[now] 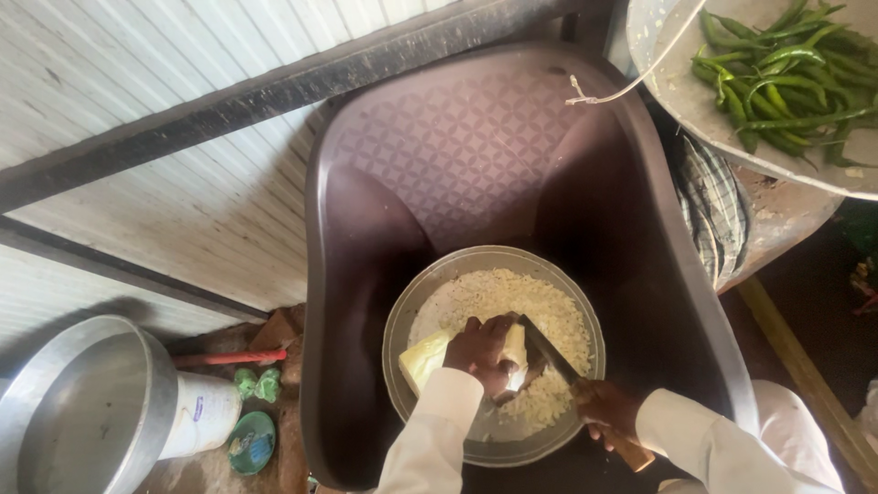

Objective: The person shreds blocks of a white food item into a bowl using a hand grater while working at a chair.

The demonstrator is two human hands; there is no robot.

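A round steel plate (407, 316) rests on the seat of a dark brown plastic chair (476, 137) and holds a heap of finely chopped pale vegetable (498, 293). My left hand (483, 352) grips a pale yellow-green chunk of cabbage (422, 357) over the plate. My right hand (608, 410) holds a knife by its wooden handle. The knife blade (547, 348) rests against the chunk just beside my left fingers. Both sleeves are white.
A metal tray (677, 87) with several green chillies (786, 73) stands at the top right, over a checked cloth (713, 210). A large steel basin (82, 412) sits on a white bucket at the lower left. A corrugated wall runs behind the chair.
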